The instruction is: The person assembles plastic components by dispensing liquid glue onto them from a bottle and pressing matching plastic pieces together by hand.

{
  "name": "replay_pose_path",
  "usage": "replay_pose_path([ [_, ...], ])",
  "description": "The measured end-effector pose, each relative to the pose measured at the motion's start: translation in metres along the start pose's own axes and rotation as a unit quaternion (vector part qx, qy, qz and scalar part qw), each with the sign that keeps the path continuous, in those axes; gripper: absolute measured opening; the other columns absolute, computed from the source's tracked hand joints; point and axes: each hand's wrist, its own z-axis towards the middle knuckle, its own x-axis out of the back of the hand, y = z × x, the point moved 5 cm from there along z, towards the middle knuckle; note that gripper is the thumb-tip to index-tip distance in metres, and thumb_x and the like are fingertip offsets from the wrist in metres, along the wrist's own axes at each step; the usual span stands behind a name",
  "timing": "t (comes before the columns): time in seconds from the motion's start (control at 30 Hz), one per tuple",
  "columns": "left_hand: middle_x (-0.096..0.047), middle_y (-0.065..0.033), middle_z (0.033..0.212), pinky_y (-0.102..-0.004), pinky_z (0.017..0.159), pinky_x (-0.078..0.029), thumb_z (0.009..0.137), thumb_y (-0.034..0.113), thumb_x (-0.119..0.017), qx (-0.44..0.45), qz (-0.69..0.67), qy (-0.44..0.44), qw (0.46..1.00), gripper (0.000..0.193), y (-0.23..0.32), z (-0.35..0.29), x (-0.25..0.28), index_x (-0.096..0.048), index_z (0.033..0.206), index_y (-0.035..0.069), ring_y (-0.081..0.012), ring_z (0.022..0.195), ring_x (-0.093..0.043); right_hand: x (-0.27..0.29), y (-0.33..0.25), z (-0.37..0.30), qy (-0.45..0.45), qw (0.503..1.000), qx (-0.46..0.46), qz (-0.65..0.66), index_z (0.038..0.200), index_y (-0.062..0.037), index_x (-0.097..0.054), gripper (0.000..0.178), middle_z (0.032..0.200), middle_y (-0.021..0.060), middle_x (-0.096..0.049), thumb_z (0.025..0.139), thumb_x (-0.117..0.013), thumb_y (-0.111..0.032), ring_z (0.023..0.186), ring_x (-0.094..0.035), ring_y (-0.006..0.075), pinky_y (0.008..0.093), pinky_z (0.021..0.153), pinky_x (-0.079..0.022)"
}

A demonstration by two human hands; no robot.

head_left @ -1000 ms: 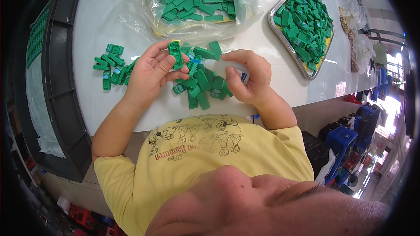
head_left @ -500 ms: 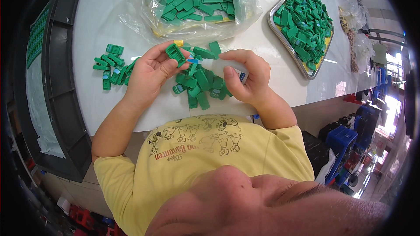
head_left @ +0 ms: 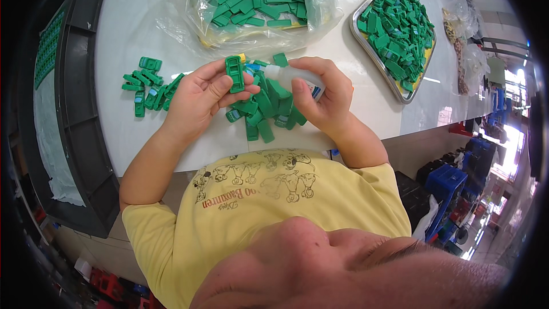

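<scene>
Between the fingertips of my left hand [head_left: 197, 92] is a green plastic toy car shell [head_left: 234, 73], held upright with its hollowed, window-like side facing me. My right hand [head_left: 329, 90] grips a small translucent white squeeze bottle [head_left: 293, 75] lying sideways, its narrow tip pointing left at the shell. Something blue shows by the tip; whether the tip touches the shell, I cannot tell. Below and between both hands lies a loose heap of green plastic pieces [head_left: 264, 105]. A smaller group of green car pieces [head_left: 150, 83], some with pale blue patches, rests left of my left hand.
Beyond my hands, a clear plastic bag [head_left: 317, 20] opens around many flat green pieces [head_left: 257, 3]. At the far right stands a metal tray [head_left: 355, 31] piled with green pieces [head_left: 397, 37]. A dark rack [head_left: 80, 109] flanks the white table [head_left: 123, 143] on the left.
My left hand has turned the toy car shell from a slant to upright and shifted it slightly right. The bottle in my right hand has tilted a little and shows more of its body.
</scene>
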Motion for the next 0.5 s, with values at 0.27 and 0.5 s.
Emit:
replay_pose_path([
  [0.27, -0.055, -0.0141, 0.101, -0.0311, 0.083, -0.047, 0.089, 0.010, -0.043, -0.006, 0.012, -0.010, 1.000, 0.034, -0.0019, -0.0010, -0.0006, -0.038, 0.120, -0.005, -0.0247, 0.094, -0.057, -0.0003, -0.0003, 0.0004, 0.011, 1.000, 0.002, -0.010, 0.091, -0.0007, -0.057, 0.023, 0.078, 0.0110, -0.060, 0.070, -0.063, -0.007, 0.063, -0.060, 0.0217, 0.0280, 0.055, -0.047],
  [0.5, -0.055, -0.0140, 0.102, -0.0304, 0.082, -0.048, 0.089, 0.011, -0.043, -0.011, 0.028, -0.015, 0.999, 0.034, -0.0008, -0.0003, -0.0008, -0.039, 0.119, -0.004, -0.0242, 0.093, -0.057, -0.0013, 0.0030, 0.0005, 0.010, 1.000, -0.008, -0.012, 0.091, -0.0006, -0.057, 0.023, 0.078, 0.0111, -0.061, 0.069, -0.063, -0.007, 0.063, -0.060, 0.0220, 0.0279, 0.055, -0.048],
])
